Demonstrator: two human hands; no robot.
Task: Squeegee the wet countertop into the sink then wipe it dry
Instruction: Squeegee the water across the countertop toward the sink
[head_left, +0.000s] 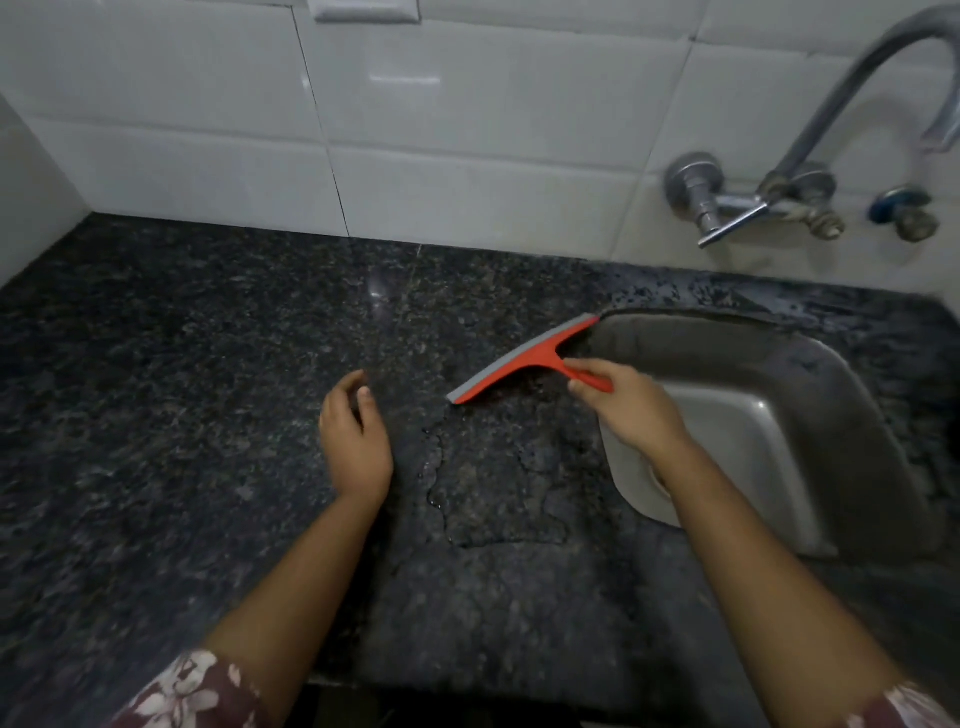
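Head view looked down on a dark speckled countertop (208, 415) with a steel sink (779, 415) set into it. The right hand (631, 410) was closed around the handle of a red squeegee (524, 364), fingers wrapped tight. Its grey blade lay slanted on the stone just beside the sink, the far tip reaching the sink's rim. The left hand (353, 441) hung over the countertop, well apart from the sink, fingers loosely curled and holding nothing; whether it touched the stone could not be told.

A puddle (493, 483) with a ragged edge sat beside the sink, on the near side of the blade. Most of it looked yet to be pushed in.

The risk, as I judged it, was that the slanted blade would let water slip past its near end and spread away from the sink instead of into it. A lifted edge or light pressure would leave streaks. No cloth showed anywhere near the sink, so drying would mean fetching one first.
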